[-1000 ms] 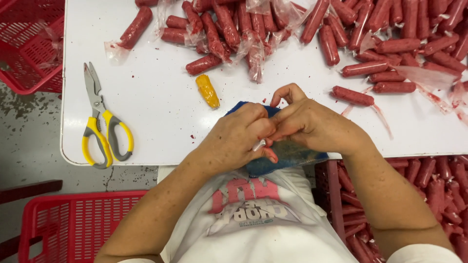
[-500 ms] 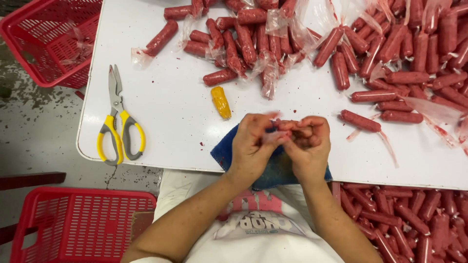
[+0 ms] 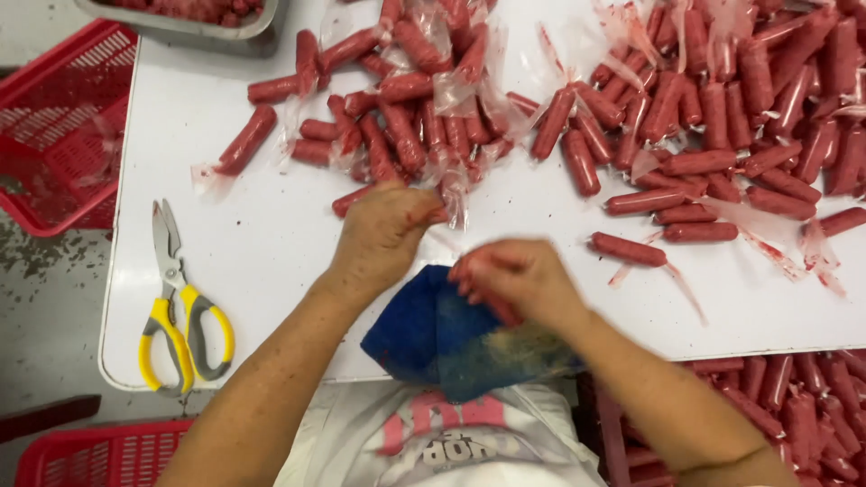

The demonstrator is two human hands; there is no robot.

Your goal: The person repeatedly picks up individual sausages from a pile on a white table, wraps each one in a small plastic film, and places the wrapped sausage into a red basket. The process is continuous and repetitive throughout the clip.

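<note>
left hand (image 3: 383, 236): reaching far, grip unclear | right hand (image 3: 519, 281): clutching sausage (image 3: 492, 302) | peel over cloth (image 3: 433, 329)

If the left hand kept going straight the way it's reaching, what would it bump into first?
The left hand points up the table, so it would probably meet the wrapped red sausages piled just past its fingers first, though the exact depth is unclear.
</note>
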